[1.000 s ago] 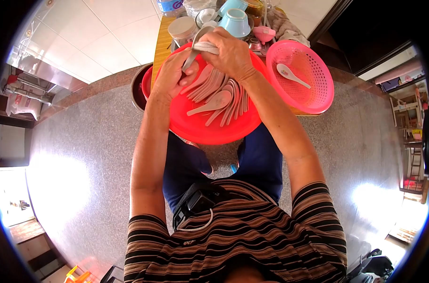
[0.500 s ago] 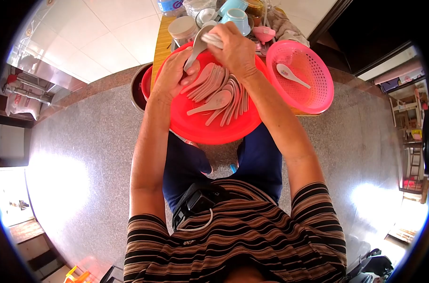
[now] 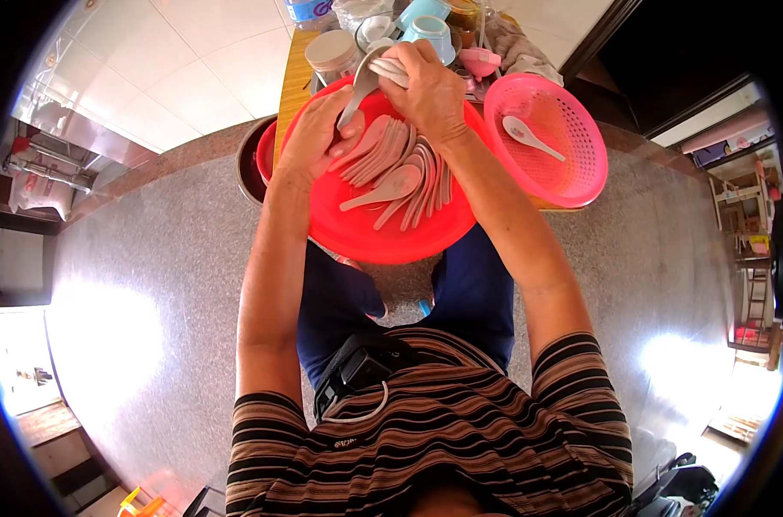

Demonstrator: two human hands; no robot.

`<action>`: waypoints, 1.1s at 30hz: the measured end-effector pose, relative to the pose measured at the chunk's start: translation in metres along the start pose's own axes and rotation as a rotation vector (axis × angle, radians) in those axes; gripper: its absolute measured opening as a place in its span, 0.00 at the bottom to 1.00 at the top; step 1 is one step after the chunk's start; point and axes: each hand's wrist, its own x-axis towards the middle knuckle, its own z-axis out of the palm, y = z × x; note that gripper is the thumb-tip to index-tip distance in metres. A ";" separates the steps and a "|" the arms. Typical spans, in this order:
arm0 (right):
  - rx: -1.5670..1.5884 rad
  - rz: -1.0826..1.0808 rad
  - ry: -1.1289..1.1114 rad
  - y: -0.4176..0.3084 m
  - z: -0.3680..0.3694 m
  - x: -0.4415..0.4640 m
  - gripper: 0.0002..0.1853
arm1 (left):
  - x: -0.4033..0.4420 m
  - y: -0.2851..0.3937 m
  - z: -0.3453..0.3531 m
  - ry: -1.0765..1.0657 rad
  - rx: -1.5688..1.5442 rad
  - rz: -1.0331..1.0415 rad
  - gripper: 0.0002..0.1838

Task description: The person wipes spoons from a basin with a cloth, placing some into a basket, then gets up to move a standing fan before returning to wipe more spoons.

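Note:
A white spoon (image 3: 364, 84) is held up over the far side of a red basin (image 3: 383, 247). My left hand (image 3: 316, 136) grips its handle end. In my right hand (image 3: 428, 93) is a folded whitish cloth (image 3: 390, 71), pressed at the spoon's bowl. Below both hands, several spoons (image 3: 397, 185) lie overlapping in two fanned rows in the basin. To the right, a single white spoon (image 3: 532, 138) rests in a pink perforated basket (image 3: 591, 164).
Behind the basin, a wooden table (image 3: 294, 71) bears a lidded jar (image 3: 332, 53), a light blue bowl (image 3: 428, 33), a small pink bowl (image 3: 480, 62) and a crumpled cloth (image 3: 519, 47). A dark-rimmed pot (image 3: 249, 164) stands at the basin's left.
My right hand has shifted slightly to the right and down with the cloth, and more of the spoon's bowl shows. My left hand has barely moved.

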 end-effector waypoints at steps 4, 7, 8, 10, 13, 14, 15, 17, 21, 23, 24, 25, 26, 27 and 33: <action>0.028 -0.074 -0.122 0.003 0.004 -0.002 0.16 | -0.001 0.002 0.003 0.011 0.012 -0.031 0.13; 0.045 -0.128 -0.145 -0.002 0.006 -0.002 0.17 | -0.001 0.003 0.006 0.080 0.017 0.003 0.14; 0.083 -0.114 -0.102 -0.002 0.004 -0.002 0.19 | -0.001 0.003 0.008 0.112 0.004 0.034 0.15; 0.229 0.009 -0.030 -0.004 0.001 0.001 0.20 | 0.001 0.004 0.009 0.134 -0.010 0.064 0.15; 0.449 0.244 -0.040 0.000 -0.007 0.003 0.21 | 0.001 0.004 0.006 0.103 0.070 0.047 0.15; 0.585 0.284 -0.067 0.008 -0.001 0.004 0.20 | 0.002 0.003 0.005 0.092 0.145 0.060 0.16; 0.721 0.323 -0.094 0.011 -0.001 0.005 0.20 | 0.002 0.001 0.005 0.082 0.220 0.074 0.17; 0.590 0.361 -0.153 0.017 -0.003 0.007 0.18 | 0.004 -0.001 0.003 0.077 0.255 0.075 0.18; 0.520 0.398 -0.226 0.029 -0.015 0.014 0.17 | 0.001 0.003 0.006 0.071 0.327 0.034 0.20; 0.718 0.460 -0.232 0.020 -0.046 0.023 0.20 | 0.003 0.000 0.011 0.099 0.315 0.054 0.21; 0.599 0.483 -0.204 0.027 -0.059 0.028 0.22 | 0.005 -0.003 0.012 0.126 0.300 0.074 0.22; 0.478 0.501 -0.177 0.038 -0.071 0.029 0.23 | 0.008 -0.008 0.008 0.125 0.297 0.076 0.22; 0.501 0.497 -0.109 0.052 -0.083 0.028 0.24 | 0.013 -0.015 0.000 0.180 0.626 0.156 0.19; 0.524 0.490 -0.042 0.066 -0.098 0.026 0.25 | 0.015 -0.020 -0.005 0.236 0.954 0.235 0.18; 0.414 0.796 -0.040 0.149 -0.166 -0.014 0.21 | 0.017 -0.030 -0.006 0.348 1.418 0.174 0.12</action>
